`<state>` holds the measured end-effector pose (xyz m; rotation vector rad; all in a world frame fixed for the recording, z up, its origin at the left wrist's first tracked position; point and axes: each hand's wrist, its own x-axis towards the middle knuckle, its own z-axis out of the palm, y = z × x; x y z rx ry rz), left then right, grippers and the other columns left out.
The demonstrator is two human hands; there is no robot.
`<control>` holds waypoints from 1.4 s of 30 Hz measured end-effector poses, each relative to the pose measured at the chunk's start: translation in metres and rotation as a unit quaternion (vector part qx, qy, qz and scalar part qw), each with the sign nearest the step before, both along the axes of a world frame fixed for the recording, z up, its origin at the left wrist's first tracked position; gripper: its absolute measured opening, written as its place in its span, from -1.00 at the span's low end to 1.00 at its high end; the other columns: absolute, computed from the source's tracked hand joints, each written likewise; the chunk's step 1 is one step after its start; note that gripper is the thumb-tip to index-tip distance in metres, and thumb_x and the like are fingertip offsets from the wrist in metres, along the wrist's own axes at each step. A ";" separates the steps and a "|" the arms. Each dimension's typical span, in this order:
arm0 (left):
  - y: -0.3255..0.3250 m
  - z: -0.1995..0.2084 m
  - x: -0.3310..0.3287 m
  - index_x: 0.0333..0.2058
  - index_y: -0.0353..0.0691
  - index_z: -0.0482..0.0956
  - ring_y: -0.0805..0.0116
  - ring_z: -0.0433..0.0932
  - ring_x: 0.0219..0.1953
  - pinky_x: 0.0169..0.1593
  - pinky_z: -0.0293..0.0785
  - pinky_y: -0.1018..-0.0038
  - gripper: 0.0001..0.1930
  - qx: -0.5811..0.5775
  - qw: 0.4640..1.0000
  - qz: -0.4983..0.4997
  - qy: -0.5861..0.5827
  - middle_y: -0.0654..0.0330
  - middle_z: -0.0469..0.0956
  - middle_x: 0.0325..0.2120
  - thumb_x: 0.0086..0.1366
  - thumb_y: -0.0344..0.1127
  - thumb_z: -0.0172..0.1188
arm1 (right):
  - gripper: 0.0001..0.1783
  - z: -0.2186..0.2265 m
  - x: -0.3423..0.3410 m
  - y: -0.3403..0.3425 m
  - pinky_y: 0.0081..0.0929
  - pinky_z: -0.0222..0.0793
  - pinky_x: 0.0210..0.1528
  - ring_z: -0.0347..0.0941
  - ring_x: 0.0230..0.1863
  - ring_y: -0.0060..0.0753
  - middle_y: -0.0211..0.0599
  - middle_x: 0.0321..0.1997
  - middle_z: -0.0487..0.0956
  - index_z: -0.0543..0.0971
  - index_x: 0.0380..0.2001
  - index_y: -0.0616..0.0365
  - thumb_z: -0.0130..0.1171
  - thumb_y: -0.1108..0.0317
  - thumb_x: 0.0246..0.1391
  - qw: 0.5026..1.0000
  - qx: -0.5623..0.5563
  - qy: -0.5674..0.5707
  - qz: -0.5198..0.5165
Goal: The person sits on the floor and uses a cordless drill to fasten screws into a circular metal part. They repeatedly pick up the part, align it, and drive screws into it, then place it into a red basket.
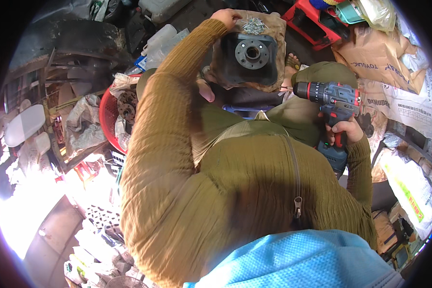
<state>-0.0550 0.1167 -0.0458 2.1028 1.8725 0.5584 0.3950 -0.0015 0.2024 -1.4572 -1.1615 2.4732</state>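
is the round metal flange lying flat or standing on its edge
Lying flat: the metal flange shows its full round face, center hole and smaller holes, upward on the black tray.

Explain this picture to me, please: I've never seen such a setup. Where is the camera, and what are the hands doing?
There is no machine here: a person, apparently seated, works with two bare hands. The only view comes from a wide fisheye camera worn on the head, looking down, so straight edges bend near the rim. The right hand holds a cordless drill. The left hand is by the edge of a brown sheet, near a pile of small metal fasteners; its exact contact is unclear. On the sheet, a round metal disc with holes sits in a black tray.
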 end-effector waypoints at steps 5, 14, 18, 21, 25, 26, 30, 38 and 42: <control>0.027 -0.044 0.023 -0.26 0.05 0.69 0.19 0.49 -0.01 0.00 0.49 0.24 -0.78 0.006 0.993 0.017 0.121 0.28 0.55 -0.11 0.14 -0.15 0.15 | -0.42 -0.008 0.008 0.004 -0.46 0.37 -0.63 0.38 -0.71 -0.37 -0.24 -0.59 0.45 0.45 -0.10 0.37 0.08 0.44 -0.36 0.999 -0.017 -0.018 -0.023; 0.015 -0.052 0.020 -0.09 -0.19 0.52 -0.01 0.40 0.09 0.12 0.35 0.23 -0.68 -0.016 0.999 0.014 0.047 -0.05 0.46 0.00 0.19 -0.26 0.05 | -0.46 -0.004 0.001 -0.004 -0.50 0.37 -0.57 0.40 -0.67 -0.41 -0.29 -0.57 0.45 0.47 -0.11 0.33 0.07 0.44 -0.31 0.999 0.026 -0.036 0.000; -0.010 0.009 0.031 -0.17 -0.21 0.58 -0.03 0.55 -0.16 -0.08 0.47 0.22 -0.75 0.038 0.991 0.076 -0.101 -0.04 0.58 -0.21 0.20 -0.26 0.14 | -0.39 0.024 -0.003 -0.023 -0.51 0.38 -0.49 0.41 -0.59 -0.41 -0.31 -0.50 0.47 0.46 -0.03 0.33 0.09 0.44 -0.33 0.989 0.131 -0.071 0.010; -0.048 0.065 0.052 -0.25 -0.14 0.66 0.06 0.56 -0.19 -0.10 0.46 0.24 -0.81 -0.043 0.941 0.096 -0.322 0.12 0.62 -0.26 0.20 -0.29 0.14 | -0.32 0.038 -0.009 -0.036 -0.53 0.36 -0.44 0.41 -0.54 -0.42 -0.29 -0.46 0.48 0.42 0.05 0.34 0.11 0.44 -0.31 0.980 0.190 -0.047 -0.030; -0.105 0.112 0.093 -0.15 -0.28 0.61 0.60 0.56 -0.25 -0.12 0.49 0.62 -0.80 -0.002 0.843 0.009 -0.538 0.30 0.62 -0.34 0.28 -0.35 0.20 | -0.31 0.050 -0.019 -0.037 -0.52 0.37 -0.46 0.39 -0.56 -0.46 -0.29 -0.49 0.44 0.36 0.10 0.37 0.11 0.42 -0.23 0.981 0.190 -0.006 -0.036; -0.120 0.119 0.098 -0.18 -0.24 0.62 0.53 0.56 -0.23 -0.12 0.48 0.56 -0.82 0.039 0.868 -0.019 -0.495 0.28 0.62 -0.32 0.26 -0.35 0.22 | -0.31 0.052 -0.022 -0.037 -0.53 0.37 -0.46 0.39 -0.57 -0.47 -0.30 -0.49 0.44 0.35 0.11 0.38 0.11 0.42 -0.22 0.981 0.191 -0.002 -0.035; -0.152 0.134 0.109 -0.28 -0.21 0.62 0.38 0.54 -0.24 -0.13 0.45 0.50 -0.89 0.166 0.883 -0.070 -0.434 0.22 0.58 -0.34 0.21 -0.37 0.25 | -0.32 0.059 -0.035 -0.041 -0.53 0.40 -0.45 0.41 -0.58 -0.47 -0.30 -0.50 0.46 0.37 0.09 0.39 0.12 0.41 -0.22 0.975 0.223 -0.006 -0.008; -0.160 0.142 0.109 -0.28 -0.22 0.62 0.35 0.54 -0.25 -0.14 0.45 0.49 -0.88 0.194 0.887 -0.084 -0.411 0.20 0.58 -0.35 0.20 -0.37 0.26 | -0.33 0.068 -0.048 -0.050 -0.54 0.42 -0.48 0.43 -0.58 -0.48 -0.34 -0.50 0.48 0.42 0.06 0.38 0.12 0.43 -0.28 0.973 0.232 -0.002 0.009; -0.160 0.144 0.110 -0.28 -0.23 0.62 0.36 0.55 -0.25 -0.13 0.45 0.48 -0.88 0.201 0.870 -0.102 -0.439 0.19 0.59 -0.34 0.21 -0.38 0.26 | -0.37 0.070 -0.049 -0.053 -0.53 0.41 -0.49 0.43 -0.57 -0.49 -0.33 -0.48 0.48 0.44 0.03 0.35 0.09 0.48 -0.27 0.969 0.245 -0.019 0.018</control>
